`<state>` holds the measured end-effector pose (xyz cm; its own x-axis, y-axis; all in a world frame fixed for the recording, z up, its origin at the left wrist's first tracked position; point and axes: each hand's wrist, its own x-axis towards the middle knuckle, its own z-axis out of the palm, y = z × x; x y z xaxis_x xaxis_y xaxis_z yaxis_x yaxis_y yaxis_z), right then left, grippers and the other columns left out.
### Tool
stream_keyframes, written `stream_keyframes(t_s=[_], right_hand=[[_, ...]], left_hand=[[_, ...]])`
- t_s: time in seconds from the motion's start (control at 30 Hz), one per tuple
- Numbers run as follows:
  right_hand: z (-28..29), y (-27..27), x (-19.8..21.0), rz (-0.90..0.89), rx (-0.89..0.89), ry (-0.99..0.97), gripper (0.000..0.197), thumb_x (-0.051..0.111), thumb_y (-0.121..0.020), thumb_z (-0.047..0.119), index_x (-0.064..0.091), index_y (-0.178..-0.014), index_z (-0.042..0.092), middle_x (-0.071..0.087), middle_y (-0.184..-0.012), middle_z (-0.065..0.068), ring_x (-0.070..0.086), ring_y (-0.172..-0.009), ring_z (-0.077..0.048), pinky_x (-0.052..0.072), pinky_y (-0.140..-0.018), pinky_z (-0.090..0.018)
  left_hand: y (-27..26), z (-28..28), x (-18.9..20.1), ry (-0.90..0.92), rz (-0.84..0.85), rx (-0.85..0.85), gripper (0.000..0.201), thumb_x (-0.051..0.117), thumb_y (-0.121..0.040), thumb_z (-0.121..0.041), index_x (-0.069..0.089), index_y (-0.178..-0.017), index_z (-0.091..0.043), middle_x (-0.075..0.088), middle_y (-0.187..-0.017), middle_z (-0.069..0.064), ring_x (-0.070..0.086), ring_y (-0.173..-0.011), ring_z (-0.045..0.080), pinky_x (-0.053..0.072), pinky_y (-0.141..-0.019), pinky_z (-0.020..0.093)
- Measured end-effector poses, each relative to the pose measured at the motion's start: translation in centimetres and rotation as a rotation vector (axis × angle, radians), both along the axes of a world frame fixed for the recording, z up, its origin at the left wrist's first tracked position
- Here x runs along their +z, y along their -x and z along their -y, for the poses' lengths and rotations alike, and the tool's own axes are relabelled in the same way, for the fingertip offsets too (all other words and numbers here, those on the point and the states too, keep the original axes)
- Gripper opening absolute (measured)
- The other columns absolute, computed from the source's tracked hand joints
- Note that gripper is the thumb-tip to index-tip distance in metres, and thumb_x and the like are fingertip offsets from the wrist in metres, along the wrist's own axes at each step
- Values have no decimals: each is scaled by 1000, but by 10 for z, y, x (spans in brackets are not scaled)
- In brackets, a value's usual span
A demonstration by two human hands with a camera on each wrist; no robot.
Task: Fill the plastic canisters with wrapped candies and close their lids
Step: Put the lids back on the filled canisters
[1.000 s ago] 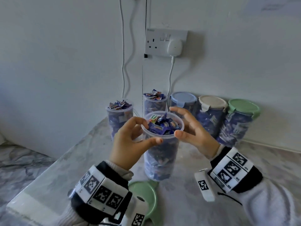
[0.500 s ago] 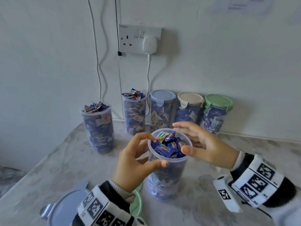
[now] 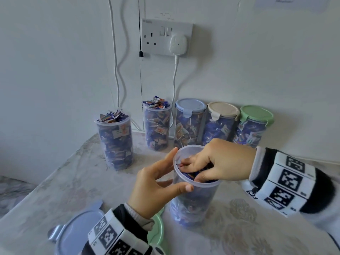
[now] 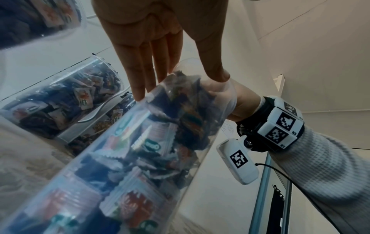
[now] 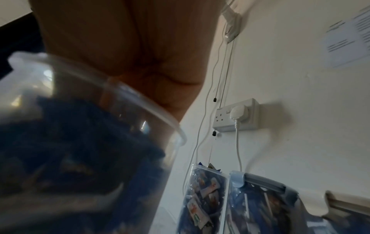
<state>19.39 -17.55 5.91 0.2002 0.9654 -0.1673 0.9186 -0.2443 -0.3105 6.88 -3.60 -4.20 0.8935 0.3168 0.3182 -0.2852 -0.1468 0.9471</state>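
Pale wall [image 3: 55, 52] with a double socket [image 3: 165, 37] behind; marbled counter [image 3: 73, 181] below. Toward the front of that counter, upright, the open canister [image 3: 193, 203], packed with wrapped candies [image 4: 140, 142] almost to the rim.

Left hand [image 3: 156, 188] clamped on the rim, thumb on the near side, fingers on the far side. Right hand [image 3: 219, 162] down in the mouth, fingertips curled onto the top layer. Pressing it flat or pinching a piece: cannot tell.

On handling, by judgement only:
- Thin, clear, smooth plastic, so likely to flex under a hard squeeze at the rim and to slip in a loose grip.
- Full as it is, probably fairly weighty, and tall enough to tip.
- Best steadied at the rim as now, but gripped lower round the body for any move.
- Candies light, crinkly and springy, so apt to rise back and foul the lid seat unless pushed below the rim.

Green lid [image 3: 158, 229] flat on the counter just beside the base, partly under the left wrist. Blue lid [image 3: 77, 232] further left.

Along the wall, well apart from the hands, two unlidded canisters [image 3: 116, 140] heaped above their rims, then three lidded canisters [image 3: 219, 124] side by side.
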Motion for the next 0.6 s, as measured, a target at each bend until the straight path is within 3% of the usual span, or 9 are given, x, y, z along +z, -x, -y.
stream_keyframes(t_s=[0.1,0.23,0.33,0.4,0.5,0.6], right_hand=[[-8,3,-2,52,26,61,27,62,-87,28,69,-112,35,71,-109,5,63,-102,-14,47,-89,-35],[-13,2,-2,50,19,87,24,64,-86,28,71,-108,34,73,-99,5,63,-90,-11,44,-81,-28],[-8,-2,-3,-12,-12,38,29,67,-84,28,68,-111,37,71,-107,12,62,-98,-4,44,-88,-22],[-1,-3,-6,-90,-62,-143,26,70,-82,29,71,-108,31,70,-107,15,61,-100,4,44,-91,-18],[9,-4,-21,-74,-81,-618,23,66,-83,35,75,-98,21,72,-104,10,63,-99,2,47,-92,-23],[20,-5,-42,-15,-175,-817,26,54,-85,41,70,-102,29,63,-122,7,54,-115,0,37,-100,-16]], left_hand=[[0,0,-1,8,12,-3,89,83,-48,-55,51,-126,-27,67,-113,-11,58,-115,8,55,-79,27],[0,0,3,-10,10,-19,86,82,-50,-55,49,-126,-30,67,-112,-17,58,-113,6,54,-80,25],[1,-8,9,-117,-55,-44,84,81,-55,-54,47,-129,-35,66,-116,-14,58,-114,6,52,-87,31],[6,-19,13,-225,-146,-59,79,82,-61,-45,44,-130,-39,65,-117,-13,58,-110,1,52,-90,28],[17,-35,14,-505,-324,-86,65,80,-65,-37,45,-119,-48,61,-119,-16,55,-107,-10,48,-95,26],[29,-46,6,-846,-581,-178,66,77,-71,-43,43,-128,-42,51,-131,-15,47,-119,-2,36,-103,20]])
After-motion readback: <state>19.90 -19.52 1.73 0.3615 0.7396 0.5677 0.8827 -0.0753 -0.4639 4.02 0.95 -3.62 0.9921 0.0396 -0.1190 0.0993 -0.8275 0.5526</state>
